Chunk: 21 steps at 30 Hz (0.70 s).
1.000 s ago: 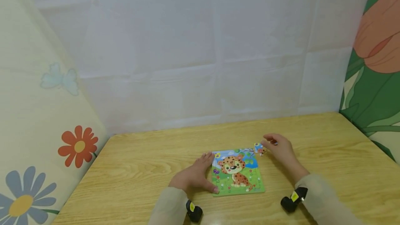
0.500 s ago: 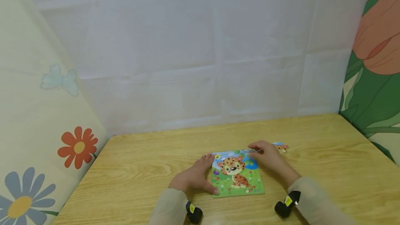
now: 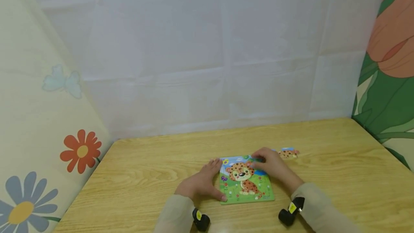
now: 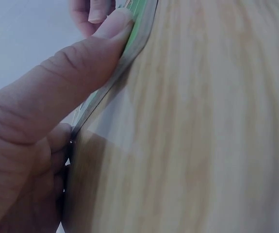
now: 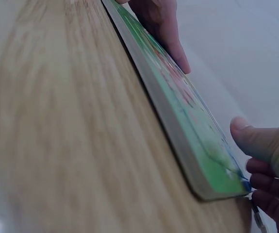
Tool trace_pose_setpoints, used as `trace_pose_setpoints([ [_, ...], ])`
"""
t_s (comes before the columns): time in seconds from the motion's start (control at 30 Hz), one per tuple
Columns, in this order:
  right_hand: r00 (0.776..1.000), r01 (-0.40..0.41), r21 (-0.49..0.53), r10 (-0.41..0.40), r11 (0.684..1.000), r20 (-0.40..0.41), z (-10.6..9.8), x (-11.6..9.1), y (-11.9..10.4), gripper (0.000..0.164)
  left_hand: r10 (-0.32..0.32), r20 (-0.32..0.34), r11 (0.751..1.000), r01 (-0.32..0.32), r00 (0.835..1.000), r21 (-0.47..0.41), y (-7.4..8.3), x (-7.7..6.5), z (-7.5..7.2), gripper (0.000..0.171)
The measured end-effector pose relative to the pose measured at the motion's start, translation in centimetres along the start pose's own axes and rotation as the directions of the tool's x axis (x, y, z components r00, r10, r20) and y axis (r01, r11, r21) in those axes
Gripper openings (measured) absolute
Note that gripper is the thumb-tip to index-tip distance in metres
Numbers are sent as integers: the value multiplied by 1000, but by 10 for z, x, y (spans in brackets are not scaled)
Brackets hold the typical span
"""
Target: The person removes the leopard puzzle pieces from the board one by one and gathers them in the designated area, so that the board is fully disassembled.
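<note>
A jigsaw puzzle board (image 3: 243,184) with a spotted leopard cub on grass and blue sky lies flat on the table. My left hand (image 3: 200,181) spans its left side, the thumb on the near corner and the straight fingers at the far corner. In the left wrist view, the left thumb (image 4: 66,77) lies over the board's edge. Bent over the far right corner is my right hand (image 3: 273,163); in the right wrist view its thumb (image 5: 255,138) stands apart from the curled lower fingers. I cannot tell whether its fingertips pinch a piece. Spotted puzzle pieces (image 3: 288,153) lie beyond that hand.
The wooden table (image 3: 155,168) reaches back to a white cloth backdrop (image 3: 181,64). Printed flower panels flank it, with a red flower (image 3: 81,151) at left and a large pink tulip (image 3: 392,46) at right. Small black devices sit at both wrists.
My right hand has moved left from the loose pieces onto the board's far right corner, baring the spotted pieces behind it. My left hand has stayed on the board.
</note>
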State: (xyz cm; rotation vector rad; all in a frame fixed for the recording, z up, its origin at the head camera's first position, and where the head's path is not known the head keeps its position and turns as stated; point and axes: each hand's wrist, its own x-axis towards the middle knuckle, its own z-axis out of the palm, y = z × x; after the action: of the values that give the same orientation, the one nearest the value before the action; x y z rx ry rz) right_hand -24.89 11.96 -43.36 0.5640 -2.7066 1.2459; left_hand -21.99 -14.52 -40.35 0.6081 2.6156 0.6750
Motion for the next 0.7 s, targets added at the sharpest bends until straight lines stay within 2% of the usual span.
trace_pose_setpoints([
  [0.3,999,5,-86,-1,996,45,4,3,0,30,1,2,1000,-1,1000,1,0,1,0,118],
  [0.57,996,8,-91,1,996,93,0,3,-4,30,-1,5,1000,1,1000,16,-2,1,1,119],
  [0.7,993,-19,-98,30,995,117,0,4,-6,30,2,6,1000,-2,1000,25,-3,1,2,118],
])
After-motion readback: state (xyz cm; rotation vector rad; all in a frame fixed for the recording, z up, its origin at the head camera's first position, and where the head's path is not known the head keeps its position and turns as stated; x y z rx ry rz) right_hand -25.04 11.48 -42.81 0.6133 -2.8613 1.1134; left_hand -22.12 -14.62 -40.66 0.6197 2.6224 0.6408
